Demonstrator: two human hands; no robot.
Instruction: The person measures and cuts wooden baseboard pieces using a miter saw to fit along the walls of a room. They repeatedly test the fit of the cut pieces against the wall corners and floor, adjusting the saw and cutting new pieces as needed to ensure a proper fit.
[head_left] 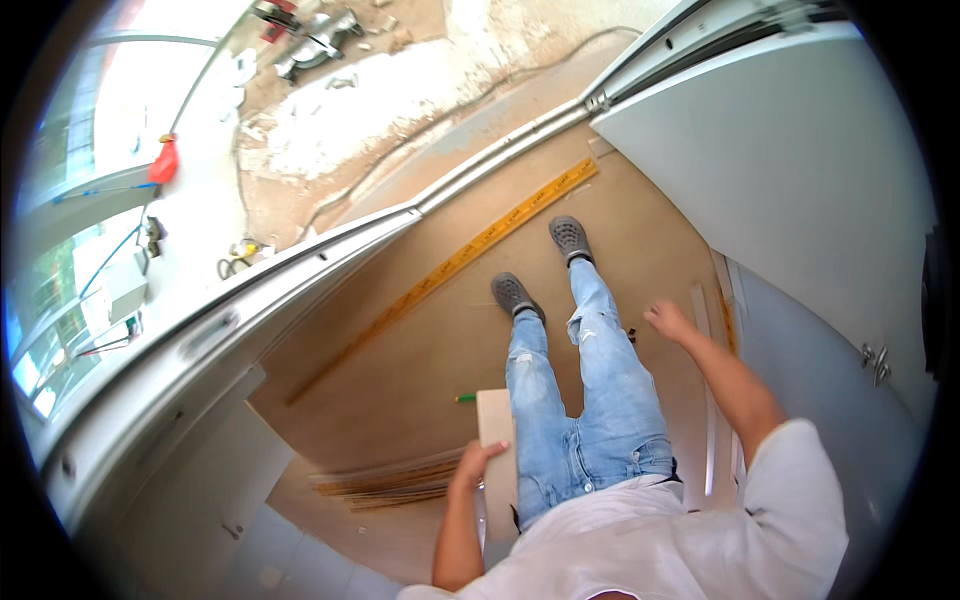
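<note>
My left hand (478, 464) grips the side of a flat, pale beige board (496, 420), with the thumb on its face. The board stands upright beside my left thigh, and its lower part is hidden by my arm and shirt. Away from my body, out past my right leg, my right hand (669, 321) is held with fingers curled in; whatever may be inside them is hidden. Behind the board's far end a thin green stick (465, 398) pokes out, its kind unclear. A small dark object (632, 335) shows beside my right knee.
Ahead of my feet, a long yellow printed strip (470, 253) crosses the brown floor. Thin wooden strips (400, 482) are piled at left; a white strip (708, 400) lies at right. White door panels (790, 130) flank me. Beyond the metal threshold (500, 165) stands a mitre saw (318, 45).
</note>
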